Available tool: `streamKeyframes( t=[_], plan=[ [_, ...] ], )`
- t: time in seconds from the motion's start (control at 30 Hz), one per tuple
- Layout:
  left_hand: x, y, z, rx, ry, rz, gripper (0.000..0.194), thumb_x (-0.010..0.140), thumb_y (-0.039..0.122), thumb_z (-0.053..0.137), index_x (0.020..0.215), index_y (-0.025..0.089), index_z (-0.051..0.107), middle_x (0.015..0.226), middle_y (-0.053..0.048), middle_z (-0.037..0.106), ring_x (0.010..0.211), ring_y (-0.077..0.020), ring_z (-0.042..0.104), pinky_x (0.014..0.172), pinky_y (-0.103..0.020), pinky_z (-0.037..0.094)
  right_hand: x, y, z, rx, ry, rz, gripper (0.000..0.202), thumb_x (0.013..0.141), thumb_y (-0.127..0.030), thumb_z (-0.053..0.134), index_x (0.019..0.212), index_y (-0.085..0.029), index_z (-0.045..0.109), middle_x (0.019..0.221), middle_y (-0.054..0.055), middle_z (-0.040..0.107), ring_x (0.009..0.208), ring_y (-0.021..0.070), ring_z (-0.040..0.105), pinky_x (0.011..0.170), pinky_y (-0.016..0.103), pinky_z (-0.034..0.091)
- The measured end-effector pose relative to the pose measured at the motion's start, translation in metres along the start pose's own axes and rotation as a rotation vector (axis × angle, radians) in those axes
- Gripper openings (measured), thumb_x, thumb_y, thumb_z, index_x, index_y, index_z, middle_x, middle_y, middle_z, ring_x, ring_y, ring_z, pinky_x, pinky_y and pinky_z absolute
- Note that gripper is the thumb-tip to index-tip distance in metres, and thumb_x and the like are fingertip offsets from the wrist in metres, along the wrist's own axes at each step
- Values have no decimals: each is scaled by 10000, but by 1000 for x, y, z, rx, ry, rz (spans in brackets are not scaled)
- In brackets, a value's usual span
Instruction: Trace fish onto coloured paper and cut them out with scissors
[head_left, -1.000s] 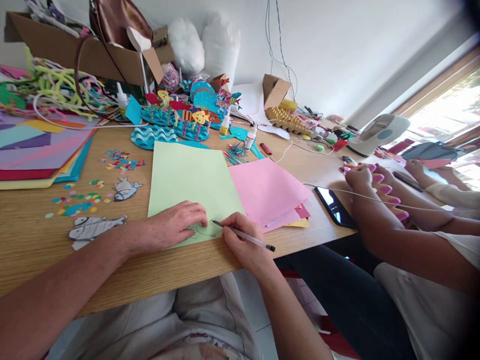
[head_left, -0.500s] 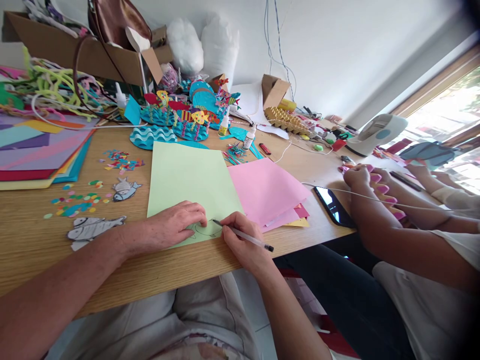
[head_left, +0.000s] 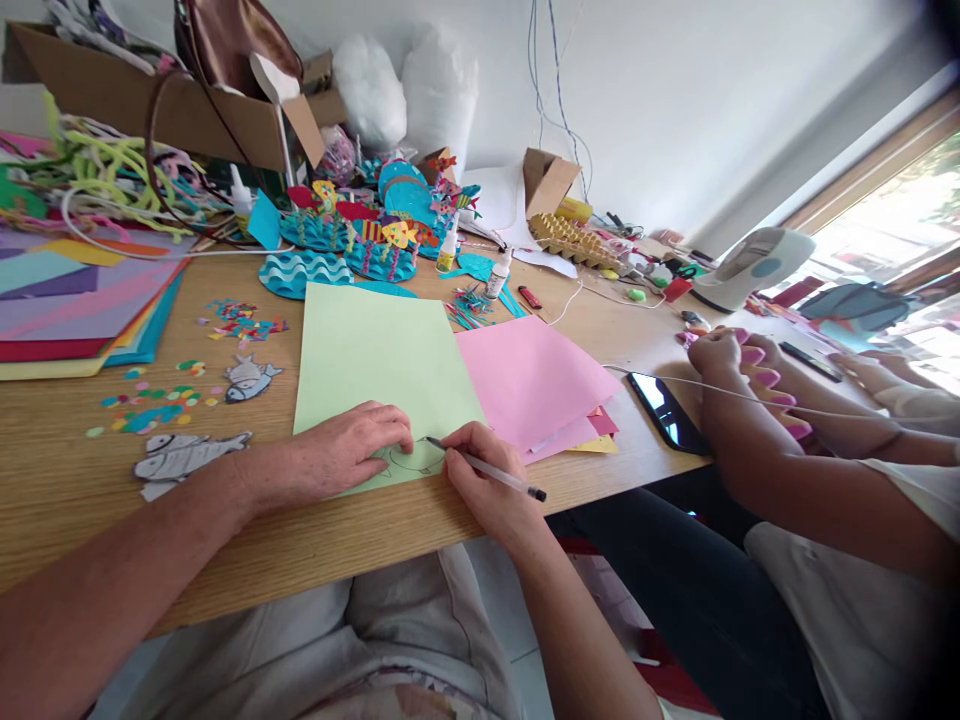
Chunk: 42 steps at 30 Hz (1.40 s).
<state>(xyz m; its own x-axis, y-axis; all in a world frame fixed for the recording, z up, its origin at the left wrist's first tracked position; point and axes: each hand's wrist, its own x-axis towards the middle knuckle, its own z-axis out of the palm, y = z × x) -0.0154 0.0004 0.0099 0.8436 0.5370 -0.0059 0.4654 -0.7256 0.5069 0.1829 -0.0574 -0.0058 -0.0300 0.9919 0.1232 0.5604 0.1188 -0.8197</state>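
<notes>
A light green sheet (head_left: 382,360) lies on the table in front of me, with a small outline drawing (head_left: 411,460) near its front edge. My left hand (head_left: 349,450) rests flat on the sheet's lower left, fingers spread beside the drawing and holding nothing. In my right hand (head_left: 491,480) is a pen (head_left: 499,475), its tip on the green paper just above the outline. Part of the drawing is hidden by my hands. Pink sheets (head_left: 532,385) lie to the right, touching the green one.
Cut-out paper fish (head_left: 187,458) and confetti (head_left: 161,405) lie at the left, near stacked coloured sheets (head_left: 90,300). Blue decorations (head_left: 382,255) and a glue bottle (head_left: 499,275) stand behind. A phone (head_left: 666,412) and another person's hands (head_left: 720,360) are at the right.
</notes>
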Motion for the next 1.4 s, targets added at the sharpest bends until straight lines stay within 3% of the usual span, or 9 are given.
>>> streamKeyframes(
  t=[0.87, 1.13, 1.4],
  plan=[
    [0, 0, 1, 2, 3, 6, 243, 771, 65, 446, 956, 186, 547, 1074, -48, 561, 1058, -189, 466, 932, -314, 358, 0, -2, -2, 8, 1, 7, 81, 723, -160, 488, 726, -193, 562, 515, -70, 466, 484, 94, 435, 467, 205, 305],
    [0, -1, 1, 7, 1, 9, 247, 769, 60, 443, 957, 184, 545, 1078, -52, 557, 1058, -191, 464, 929, -320, 361, 0, -1, -1, 6, 12, 27, 85, 741, -188, 484, 764, -194, 565, 549, -53, 530, 490, 103, 448, 489, 219, 331],
    [-1, -2, 1, -6, 14, 18, 252, 777, 60, 441, 964, 191, 547, 1082, -46, 557, 1058, -191, 468, 928, -322, 366, 0, -3, -1, -1, 21, 4, 88, 726, -172, 480, 735, -194, 565, 511, -67, 475, 469, 96, 429, 471, 211, 310]
  ],
)
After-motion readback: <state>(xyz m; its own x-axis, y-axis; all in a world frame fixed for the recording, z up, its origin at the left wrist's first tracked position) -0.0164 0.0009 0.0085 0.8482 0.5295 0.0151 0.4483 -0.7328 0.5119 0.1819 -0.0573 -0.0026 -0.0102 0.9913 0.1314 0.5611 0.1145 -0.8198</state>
